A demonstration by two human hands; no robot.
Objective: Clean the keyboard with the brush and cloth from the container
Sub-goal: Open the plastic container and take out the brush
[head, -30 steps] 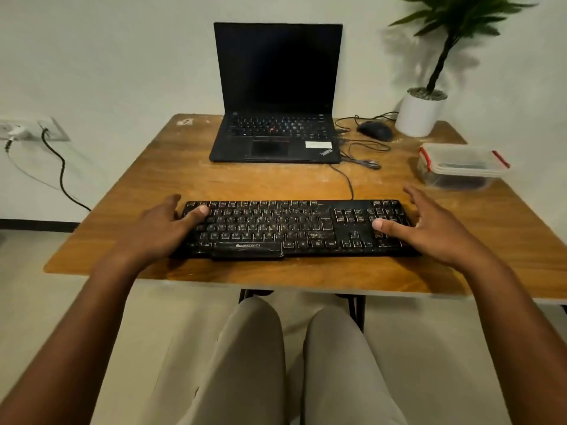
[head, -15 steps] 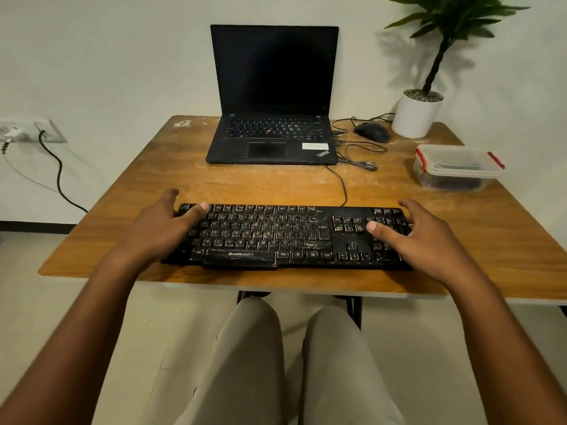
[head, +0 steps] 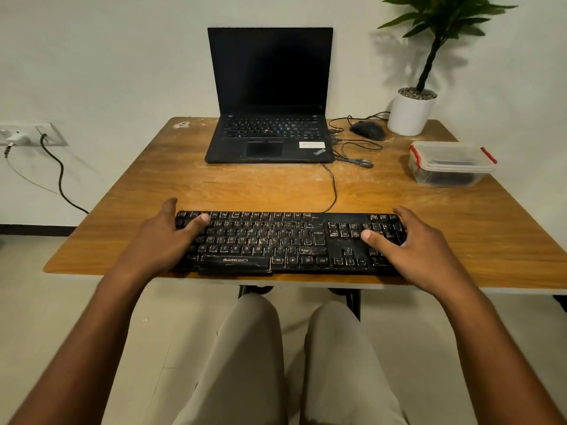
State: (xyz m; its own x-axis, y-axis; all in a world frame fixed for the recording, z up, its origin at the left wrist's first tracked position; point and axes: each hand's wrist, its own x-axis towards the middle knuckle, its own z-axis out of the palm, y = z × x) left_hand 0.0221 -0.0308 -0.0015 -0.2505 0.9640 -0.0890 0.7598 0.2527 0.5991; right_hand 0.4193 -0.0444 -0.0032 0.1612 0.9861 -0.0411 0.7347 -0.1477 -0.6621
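While both forearms are stretched forward from the near edge of the wooden surface, a dusty black keyboard is gripped at its two ends. It lies flat along the near edge, roughly centred, with its long side parallel to that edge and its cable running back toward the laptop. The left hand is placed at the keyboard's left end, its thumb laid across the upper-left keys and its fingers wrapped around the far-left rim, so the end is clamped between thumb and fingers. The right hand is set at the right end in the same way: the thumb is pressed on the number-pad keys and the fingers are curled over the right rim. A clear lidded container with red clips is seen near the right edge, toward the far right corner, well apart from the keyboard; dark contents are visible inside it, but what they are cannot be told. The open laptop with a dark screen is positioned at the middle of the far edge. A black mouse and a white plant pot are found at the far right corner, the mouse just beside the pot.
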